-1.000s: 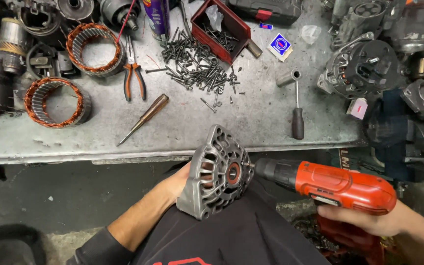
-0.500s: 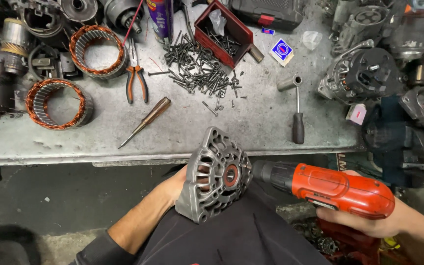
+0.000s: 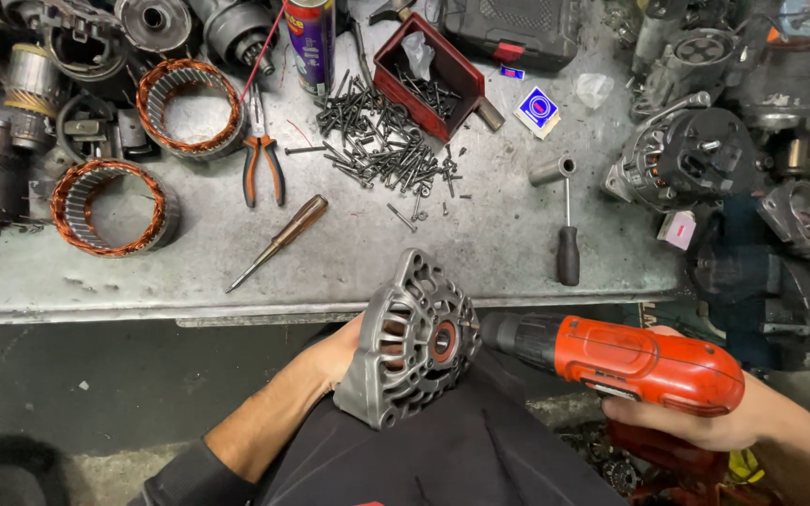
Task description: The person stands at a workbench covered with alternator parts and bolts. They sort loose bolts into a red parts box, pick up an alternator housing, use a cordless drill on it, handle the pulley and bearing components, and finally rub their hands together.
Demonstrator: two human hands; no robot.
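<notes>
My left hand (image 3: 335,354) grips a grey cast-metal alternator housing (image 3: 408,342) from behind, propping it upright on my lap just below the workbench edge. My right hand (image 3: 705,426) holds an orange and black cordless drill (image 3: 630,361) by its handle. The drill's black nose points left and meets the reddish bearing hole in the middle of the housing.
The grey metal workbench (image 3: 349,253) carries a wooden-handled screwdriver (image 3: 278,241), orange pliers (image 3: 262,169), a pile of dark screws (image 3: 386,150), a red tray (image 3: 428,80), a socket driver (image 3: 566,220), two copper stator rings (image 3: 110,206), a spray can (image 3: 309,42) and a black alternator (image 3: 686,159).
The housing and the drill stay pressed together on my lap; both hands hold their grip. The view has shifted slightly.
</notes>
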